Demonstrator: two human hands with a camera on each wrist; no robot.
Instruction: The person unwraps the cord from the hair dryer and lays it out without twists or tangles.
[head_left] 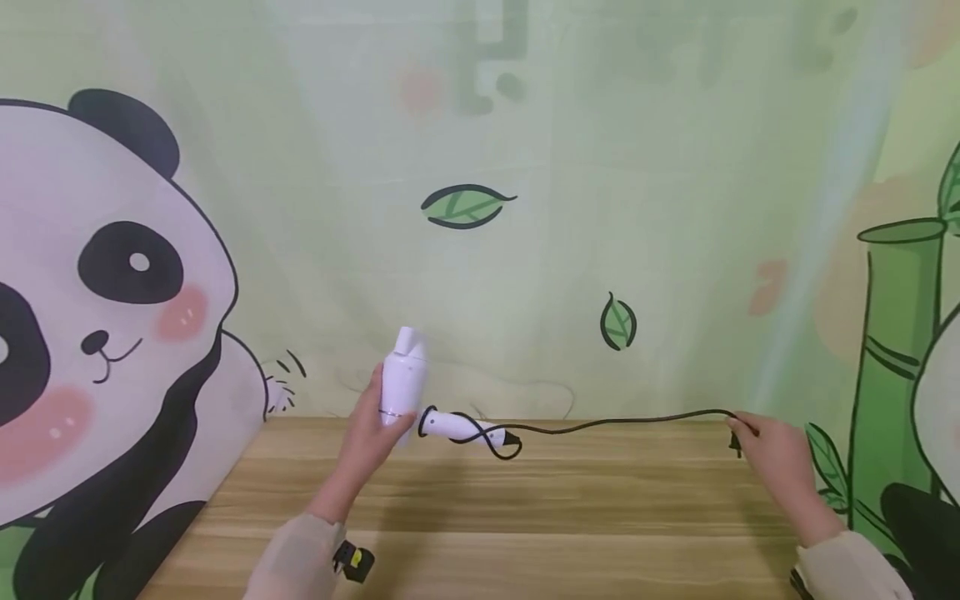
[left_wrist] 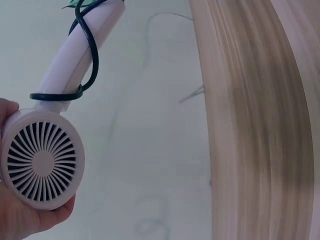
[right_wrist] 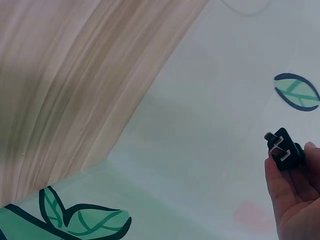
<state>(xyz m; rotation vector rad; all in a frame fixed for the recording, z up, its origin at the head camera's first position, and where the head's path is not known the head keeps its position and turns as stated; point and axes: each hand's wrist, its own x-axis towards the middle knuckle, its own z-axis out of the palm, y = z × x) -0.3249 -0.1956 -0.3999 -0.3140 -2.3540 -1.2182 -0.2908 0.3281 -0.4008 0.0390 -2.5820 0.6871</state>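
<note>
Left hand grasps a white, round-backed plastic hair dryer by the far edge of the wood-grained desk; right hand pinches a black two-pin plug near its right corner. Overpulling the thin black cord might jam its loops around the handle.

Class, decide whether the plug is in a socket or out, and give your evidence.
Out: the right hand holds the plug in the air, and the right wrist view shows its prongs bare.
</note>
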